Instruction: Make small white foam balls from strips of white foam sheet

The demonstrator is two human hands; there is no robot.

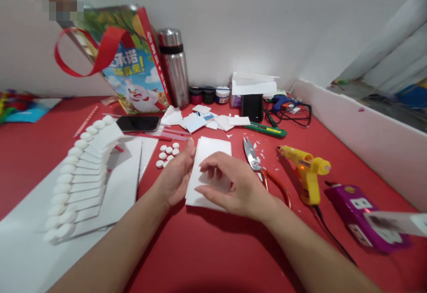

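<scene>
A white rectangular board or stack of cards (213,146) lies on the red table in front of me. My left hand (176,173) stands on edge along its left side, fingers stretched out and touching or nearly touching that edge. Over the board, my right hand (233,184) is curved with thumb and fingers apart, and nothing shows between them. Whether its fingertips touch the surface I cannot tell. Several round white discs (162,155) lie just left of my left hand. Beside my right wrist are scissors with orange-red handles (278,184), their blades spread and pointing away.
At left, a curved stepped white model (88,177) edged with discs rests on white board. Behind are a phone (138,123), card scraps (193,122), a green cutter (267,129), a steel flask (176,70) and a picture box (133,70). A yellow glue gun (305,166) and purple box (360,213) lie right.
</scene>
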